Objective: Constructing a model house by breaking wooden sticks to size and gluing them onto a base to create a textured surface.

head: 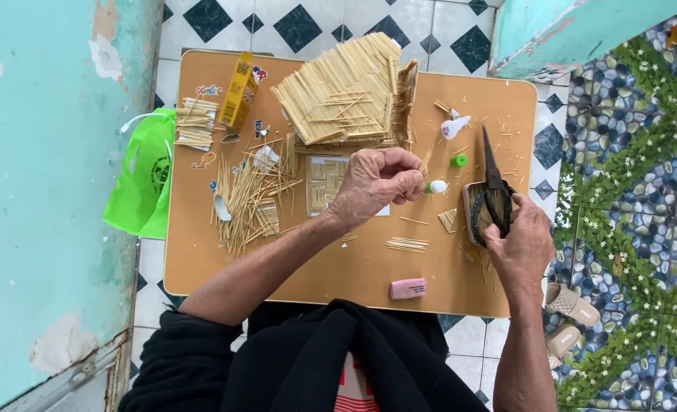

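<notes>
Left hand (377, 181) just below toothpick house (350, 95), fingers curled together, pinching something too small to tell. Right hand (518, 244) right of house, fingers closed on black scissors (495, 191).

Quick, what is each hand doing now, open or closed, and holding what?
Left hand: closed, pinching something small; what it is cannot be told.
Right hand: closed on the scissors.

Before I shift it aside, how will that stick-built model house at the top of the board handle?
The model house is probably light, being made of thin sticks. It likely crushes or sheds pieces under a pinch, since loose sticks lie beside it. It would probably slide on the smooth board rather than roll.
</notes>
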